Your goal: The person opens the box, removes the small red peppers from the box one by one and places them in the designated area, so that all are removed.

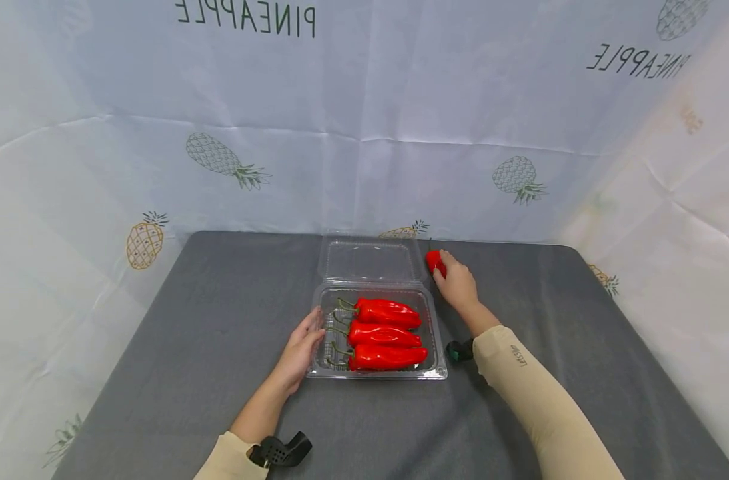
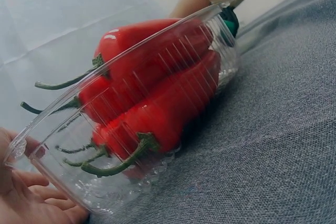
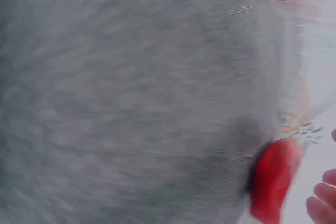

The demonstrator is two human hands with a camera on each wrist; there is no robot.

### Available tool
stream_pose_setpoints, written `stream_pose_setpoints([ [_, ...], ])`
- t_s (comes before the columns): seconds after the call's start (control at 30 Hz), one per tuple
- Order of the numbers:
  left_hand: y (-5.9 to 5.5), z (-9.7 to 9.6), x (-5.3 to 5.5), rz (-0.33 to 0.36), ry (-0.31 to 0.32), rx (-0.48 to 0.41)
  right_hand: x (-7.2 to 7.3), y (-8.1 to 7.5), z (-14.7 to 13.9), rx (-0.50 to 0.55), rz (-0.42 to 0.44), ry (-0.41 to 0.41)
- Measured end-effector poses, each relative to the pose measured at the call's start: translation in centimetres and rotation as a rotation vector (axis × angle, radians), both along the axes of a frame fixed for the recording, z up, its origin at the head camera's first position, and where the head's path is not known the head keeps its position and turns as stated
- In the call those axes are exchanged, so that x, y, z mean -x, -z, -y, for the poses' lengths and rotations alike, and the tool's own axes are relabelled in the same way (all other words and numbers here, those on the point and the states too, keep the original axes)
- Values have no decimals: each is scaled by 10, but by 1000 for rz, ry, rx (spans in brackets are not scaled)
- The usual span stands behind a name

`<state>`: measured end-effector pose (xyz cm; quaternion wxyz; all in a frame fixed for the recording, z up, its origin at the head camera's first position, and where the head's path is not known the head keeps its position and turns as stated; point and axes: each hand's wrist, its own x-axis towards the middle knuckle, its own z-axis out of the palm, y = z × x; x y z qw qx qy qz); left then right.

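Note:
A clear plastic clamshell container [image 1: 376, 375] lies with its lid [image 1: 370, 260] folded back. Red peppers with green stems [image 1: 388, 358] fill it in rows, three on top and others beneath, as the left wrist view shows through the wall. My left hand [image 1: 299, 350] holds the container's left side, thumb at the rim and fingers [image 2: 44, 200] along the outer wall. Beyond the container's right back corner, my right hand [image 1: 458, 283] reaches over a single red pepper [image 1: 434, 261] on the table. In the blurred right wrist view its fingers [image 3: 325, 195] are spread beside that pepper.
A grey cloth-covered table [image 1: 232, 320] extends around the container. Behind it hangs a white curtain [image 1: 316, 187] printed with pineapples, meeting the table's back edge near the lid. A black wrist device [image 1: 280, 451] sits on my left wrist.

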<state>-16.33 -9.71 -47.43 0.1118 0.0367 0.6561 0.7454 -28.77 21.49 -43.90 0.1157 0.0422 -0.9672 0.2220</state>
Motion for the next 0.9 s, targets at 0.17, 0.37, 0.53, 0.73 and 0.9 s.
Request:
stream_pose_setpoints([
  [0.17,-1,0,1,0,-1,-5,0,-17,2,143,31,5],
  [0.37,0,0,1,2,-1,-7,-11,-40,10,201,145,-60],
  [0.53,1,0,2,8,0,-2,-23,-54,20,185,218,-171],
  [0.73,1,0,0,13,-2,2,-34,-59,31,144,288,-340],
  [0.9,0,-1,0,5,6,-4,-44,-63,41,113,356,-495],
])
